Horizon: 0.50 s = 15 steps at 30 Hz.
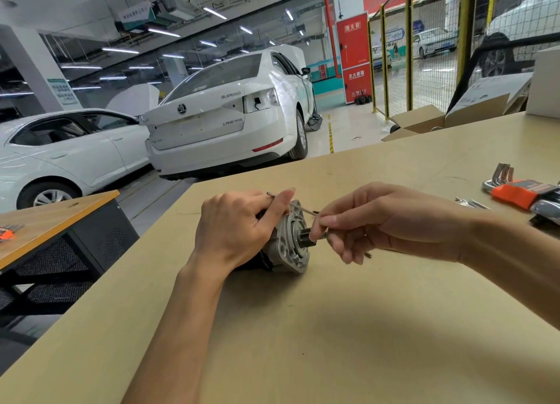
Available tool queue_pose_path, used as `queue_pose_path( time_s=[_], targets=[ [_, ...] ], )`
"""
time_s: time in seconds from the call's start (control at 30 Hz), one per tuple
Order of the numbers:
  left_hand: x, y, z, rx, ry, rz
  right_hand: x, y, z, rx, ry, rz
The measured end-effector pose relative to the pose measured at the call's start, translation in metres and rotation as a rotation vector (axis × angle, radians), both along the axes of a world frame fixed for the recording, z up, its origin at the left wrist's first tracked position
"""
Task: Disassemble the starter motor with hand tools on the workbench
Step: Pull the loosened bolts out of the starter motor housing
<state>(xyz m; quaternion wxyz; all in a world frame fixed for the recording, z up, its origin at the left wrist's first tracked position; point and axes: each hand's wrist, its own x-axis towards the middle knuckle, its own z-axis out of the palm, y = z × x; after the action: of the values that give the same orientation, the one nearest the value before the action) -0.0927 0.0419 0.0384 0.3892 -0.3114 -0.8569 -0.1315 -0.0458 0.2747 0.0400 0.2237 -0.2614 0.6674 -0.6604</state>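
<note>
— Where was the starter motor [288, 243]?

— It lay on its side on the desk [348, 328], aluminium nose facing right. The left hand [233, 231] curled over its dark body, pinning it down.

— And the other?

— The right hand [378, 221] pinched a thin hex key [303, 210] at the nose housing (where exactly its tip sat, I couldn't tell).

— How would it handle?

— Heavy and rigid, I'd judge, and apt to roll; best gripped round the body, not the pinion. More keys sat in an orange holder [515, 193] well to the right.
</note>
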Motion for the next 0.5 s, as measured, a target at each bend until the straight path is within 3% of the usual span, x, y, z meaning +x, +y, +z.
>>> queue_pose_path(
  time_s=[0.2,0.3,0.37,0.43,0.5],
  targets=[
    [0.002,-0.001,-0.001,-0.020,0.039,0.016,-0.005,-0.003,-0.013,0.239,0.139,-0.461],
    [0.005,0.000,0.001,0.014,0.069,0.012,-0.005,-0.011,-0.021,0.608,0.466,-0.624],
    [0.007,0.001,0.003,0.031,0.091,0.011,-0.005,-0.016,-0.029,0.850,0.557,-0.623],
    [0.009,0.002,0.004,0.032,0.100,0.005,-0.007,-0.019,-0.032,0.838,0.479,-0.587],
    [0.010,0.002,0.003,0.028,0.096,-0.006,-0.008,-0.019,-0.033,0.575,0.298,-0.528]
  ],
)
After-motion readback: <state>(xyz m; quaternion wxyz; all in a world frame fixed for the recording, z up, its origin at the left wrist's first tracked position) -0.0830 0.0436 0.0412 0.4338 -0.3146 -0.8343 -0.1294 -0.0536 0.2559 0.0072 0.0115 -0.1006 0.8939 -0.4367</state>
